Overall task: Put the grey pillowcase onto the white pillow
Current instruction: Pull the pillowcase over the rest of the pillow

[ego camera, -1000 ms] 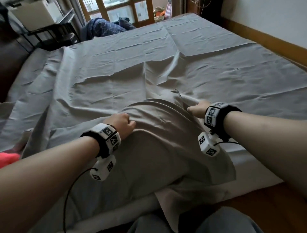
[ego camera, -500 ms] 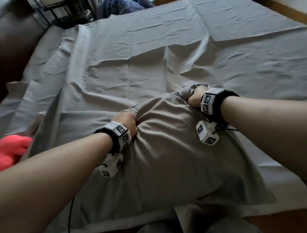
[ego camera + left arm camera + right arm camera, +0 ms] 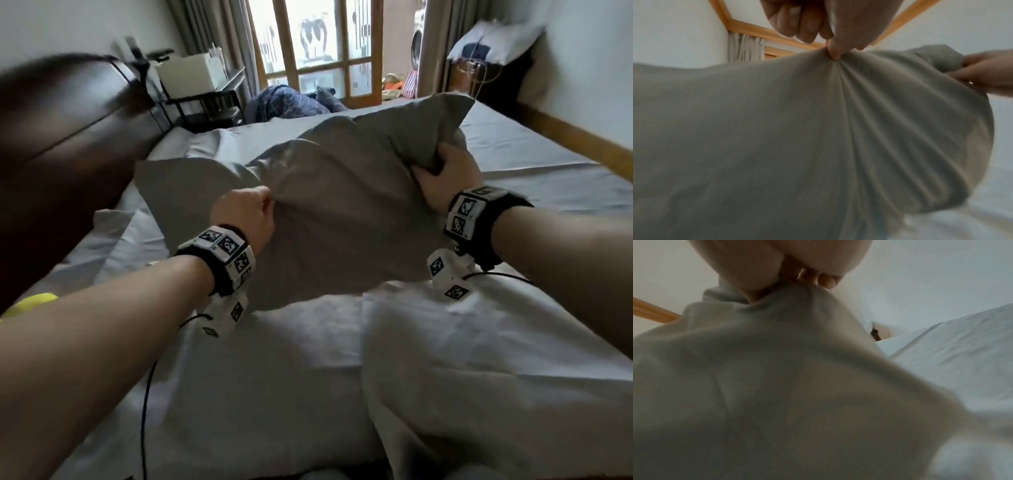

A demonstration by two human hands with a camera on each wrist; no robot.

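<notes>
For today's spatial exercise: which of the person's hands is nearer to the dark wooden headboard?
Left. The left hand grips the grey pillowcase on the side towards the headboard; the right hand grips the pillowcase's far side, away from the headboard.

A bed (image 3: 513, 164) covered by a wrinkled grey sheet (image 3: 291, 377), a blue blanket (image 3: 291, 102) bunched at its far end.

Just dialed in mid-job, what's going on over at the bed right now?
A person is holding the grey pillowcase, filled out as if the pillow is inside, lifted above the bed. The left hand pinches a bunch of fabric on one side, and the right hand has a fuller grip on the other. No white pillow shows in any view. The picture is motion-blurred.
</notes>
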